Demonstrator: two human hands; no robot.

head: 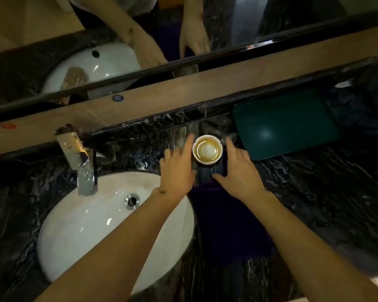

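Flanking the stained cup [207, 150]: left hand [177, 171] and right hand [240, 174], fingers wide, empty.

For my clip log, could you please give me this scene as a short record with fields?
place: dark marble counter with a white sink and a metal tap
main item: small white cup, upright on the counter, brown ring inside
left hand: open, fingers straight, close to the cup's left side; contact unclear
right hand: open, fingers spread, close to the cup's right side; no clear contact
nearby: green tray on the counter, right of the cup
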